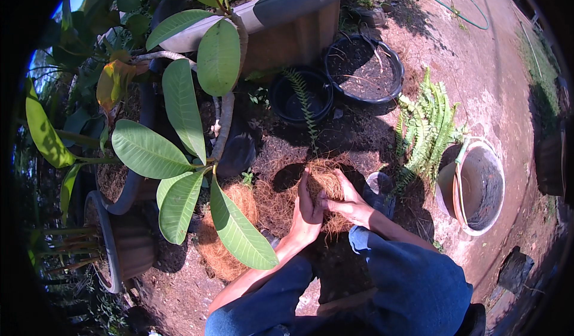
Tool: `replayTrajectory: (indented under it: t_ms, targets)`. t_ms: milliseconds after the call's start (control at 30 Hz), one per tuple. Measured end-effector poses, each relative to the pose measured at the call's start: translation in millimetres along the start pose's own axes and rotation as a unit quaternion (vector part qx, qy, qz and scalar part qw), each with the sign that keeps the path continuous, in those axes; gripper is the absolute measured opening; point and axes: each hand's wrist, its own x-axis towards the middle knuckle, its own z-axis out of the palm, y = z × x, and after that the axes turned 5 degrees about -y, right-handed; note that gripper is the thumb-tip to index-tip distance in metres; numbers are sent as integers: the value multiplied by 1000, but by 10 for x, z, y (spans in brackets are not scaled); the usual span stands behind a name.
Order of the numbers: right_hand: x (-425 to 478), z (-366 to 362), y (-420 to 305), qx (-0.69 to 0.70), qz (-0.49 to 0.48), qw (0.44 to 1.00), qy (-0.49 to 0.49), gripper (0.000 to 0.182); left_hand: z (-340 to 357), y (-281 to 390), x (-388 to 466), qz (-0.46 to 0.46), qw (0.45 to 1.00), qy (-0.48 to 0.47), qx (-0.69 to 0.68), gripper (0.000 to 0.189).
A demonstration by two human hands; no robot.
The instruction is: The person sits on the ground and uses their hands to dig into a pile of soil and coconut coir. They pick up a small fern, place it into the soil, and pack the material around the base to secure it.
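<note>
Both my hands are pressed around a clump of brown coconut fibre [325, 181], low in front of my knees. My left hand [308, 203] cups its left side, and my right hand [350, 201] holds the right side, thumb towards the left hand. A single fern frond [304, 98] rises from the far side of the clump; whether roots are inside is hidden. Loose coconut fibre [276, 206] spreads left of the hands, with a larger orange-brown fibre heap [219, 246] beyond it, partly behind leaves. A clear plastic cup [380, 185] is just right of my right hand.
An empty black pot [293, 96] and a soil-filled black pot [365, 71] stand ahead. Leafy ferns [426, 125] and a bucket [482, 188] are at the right. A plumeria branch [226, 125] with broad leaves hangs over the left side, near large planters [130, 246].
</note>
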Motion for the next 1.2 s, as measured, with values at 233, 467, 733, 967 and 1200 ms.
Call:
replayTrajectory:
  t_ms: [233,467,733,967,1200]
  targets:
    - [-1,225,-274,81,36,993,71,94,-9,-21,7,-25,992,-43,-120,70]
    - [39,172,-284,151,59,984,80,52,-174,71,-49,-23,990,-34,134,66]
    - [-22,167,-353,124,63,981,138,52,-1343,-352,-47,-77,919,220,317,21]
    - [30,24,-181,106,111,983,101,81,-1506,-908,-118,-211,849,179,450,25]
    - [-14,157,-259,82,128,980,129,84,-1560,-1034,-98,-246,853,171,427,28]
